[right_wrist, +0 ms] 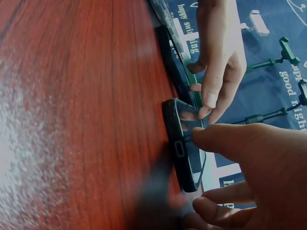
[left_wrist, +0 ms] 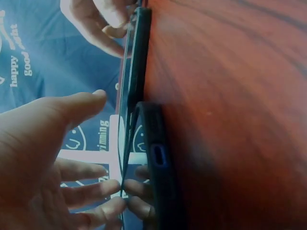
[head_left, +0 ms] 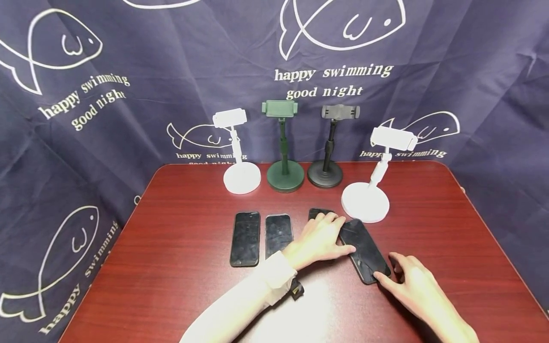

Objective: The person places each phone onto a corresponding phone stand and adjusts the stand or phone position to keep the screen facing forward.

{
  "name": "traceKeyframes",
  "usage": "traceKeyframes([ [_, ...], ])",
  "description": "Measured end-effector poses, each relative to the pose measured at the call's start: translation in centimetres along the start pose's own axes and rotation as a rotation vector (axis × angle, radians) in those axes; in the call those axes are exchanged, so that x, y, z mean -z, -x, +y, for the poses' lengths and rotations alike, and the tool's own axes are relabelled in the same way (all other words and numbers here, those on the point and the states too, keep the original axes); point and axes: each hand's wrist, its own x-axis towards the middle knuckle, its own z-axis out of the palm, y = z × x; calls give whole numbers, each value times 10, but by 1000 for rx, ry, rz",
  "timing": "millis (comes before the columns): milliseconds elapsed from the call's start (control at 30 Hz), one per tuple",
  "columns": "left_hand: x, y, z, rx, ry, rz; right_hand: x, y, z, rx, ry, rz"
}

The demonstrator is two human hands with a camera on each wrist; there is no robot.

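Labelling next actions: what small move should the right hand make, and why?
I'd probably have the right hand swing the near end of the slanted black glass-faced rectangular phone leftward: that hand is right at the near end, and the leftmost black rectangular phone lies much straighter.

A reddish, wood-grained table (head_left: pixel 171 214) is carrying four phone stands and four phones, its glossy top reflecting a bright patch at the near side. Toward the far edge, a left white stand (head_left: pixel 237 151), a green stand (head_left: pixel 284 147) and a black stand (head_left: pixel 329 150) are standing upright; a right white stand (head_left: pixel 379 171) is standing slightly nearer. Before them — all dark-faced — a first phone (head_left: pixel 245 238) and second phone (head_left: pixel 279 233) are lying apart, a third phone (head_left: pixel 317 213) is showing its far end, and a fourth phone (head_left: pixel 362 247) is slanting beside the right white stand.
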Motion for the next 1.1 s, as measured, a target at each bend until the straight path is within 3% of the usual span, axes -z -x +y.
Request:
traceKeyframes([
  [433,4,-11,5,-27,-21,-78,5,1,-7,-24,-7,-116],
  [633,4,-12,9,20,-12,-45,4,2,-7,-25,-21,-138],
  [867,1,-10,14,112,-78,4,3,2,-7,-23,-27,-138],
  [1100,0,-10,15,112,-78,-11,4,0,-6,-15,-13,-150],
])
